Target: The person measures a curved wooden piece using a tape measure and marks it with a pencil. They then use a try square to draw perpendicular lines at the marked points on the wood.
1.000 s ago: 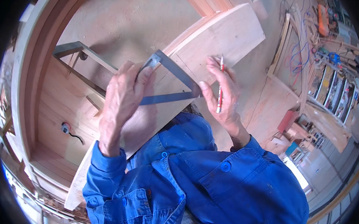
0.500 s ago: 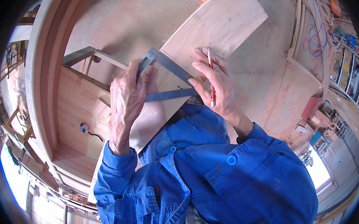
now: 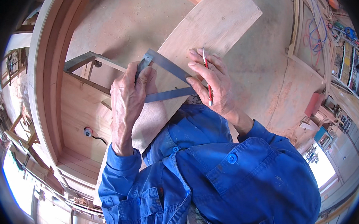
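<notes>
A long pale wooden board [image 3: 217, 18] slants across in front of my body, its near end by my lap. Lying on it is a dark metal triangular set square [image 3: 169, 65]. My left hand [image 3: 128, 94] is closed round the thick stock of the set square, at its left side. At the opposite corner, the thumb and fingertips of my right hand [image 3: 216, 81] touch the set square. A red and white pencil [image 3: 207, 76] is tucked between the fingers of that same hand, its tip pointing away from me. The left fingers hide part of the set square's edge.
To the left stands a large wooden frame [image 3: 43, 78] with a curved-looking rim. Inside it lies a small round tape measure [image 3: 88, 131]. A wooden stand [image 3: 103, 61] is beyond my left hand. Far right are coiled hoses [image 3: 317, 40], timber strips and a red block [image 3: 314, 104].
The board's far end and my right hand with the pencil have shifted slightly left in the picture. Both hands keep the same hold.
</notes>
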